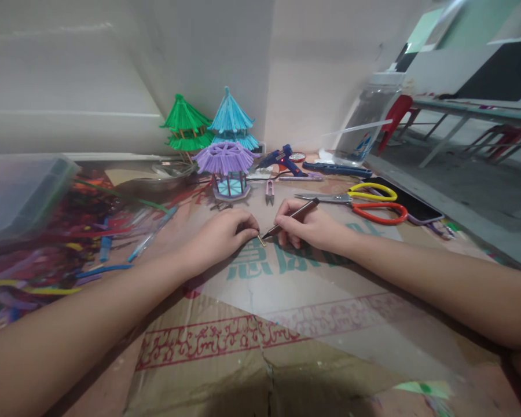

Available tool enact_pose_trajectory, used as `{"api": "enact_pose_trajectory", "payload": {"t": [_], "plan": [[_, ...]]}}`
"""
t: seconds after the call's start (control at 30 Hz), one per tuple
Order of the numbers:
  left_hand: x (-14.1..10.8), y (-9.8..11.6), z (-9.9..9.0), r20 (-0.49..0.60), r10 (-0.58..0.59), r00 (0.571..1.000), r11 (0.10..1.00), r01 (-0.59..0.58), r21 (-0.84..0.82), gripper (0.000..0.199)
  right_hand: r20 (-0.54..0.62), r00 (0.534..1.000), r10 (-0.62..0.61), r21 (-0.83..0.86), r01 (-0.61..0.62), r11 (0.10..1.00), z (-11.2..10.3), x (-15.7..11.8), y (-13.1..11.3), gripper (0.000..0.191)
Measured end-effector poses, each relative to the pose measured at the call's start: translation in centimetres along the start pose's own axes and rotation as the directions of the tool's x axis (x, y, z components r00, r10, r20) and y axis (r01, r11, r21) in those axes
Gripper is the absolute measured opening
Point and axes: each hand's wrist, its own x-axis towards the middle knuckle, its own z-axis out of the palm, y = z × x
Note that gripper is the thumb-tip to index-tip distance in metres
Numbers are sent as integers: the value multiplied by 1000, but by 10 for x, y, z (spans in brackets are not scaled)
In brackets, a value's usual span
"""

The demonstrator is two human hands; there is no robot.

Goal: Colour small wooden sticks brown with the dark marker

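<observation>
My left hand [232, 233] pinches a small thin tan stick [261, 240] between thumb and fingertips, low over the printed cardboard [217, 313]. My right hand [298, 225] is closed round a dark brown pen [297, 215], its tip pointing down-left and at or very near the stick. Beyond my hands stands a small pavilion with a purple roof [226, 157] and a light blue base. Behind it are a green pavilion [186, 119] and a blue one [230, 116].
Yellow-and-orange-handled scissors [375, 197], a phone [410, 200], a blue glue gun [282, 159], small snips [270, 191] and a blue-handled tool [336, 169] lie beyond my right hand. A clear bottle [369, 119] stands behind. At left are a plastic box [26, 194] and scattered coloured strips [39, 289].
</observation>
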Motion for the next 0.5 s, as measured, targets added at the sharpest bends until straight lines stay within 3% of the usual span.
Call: {"api": "enact_pose_trajectory", "payload": {"t": [0.5], "plan": [[0, -1, -2, 20, -8, 1000, 1000, 9, -20, 9, 17, 1000, -1, -7, 2, 1000, -1, -1, -2, 20]]}}
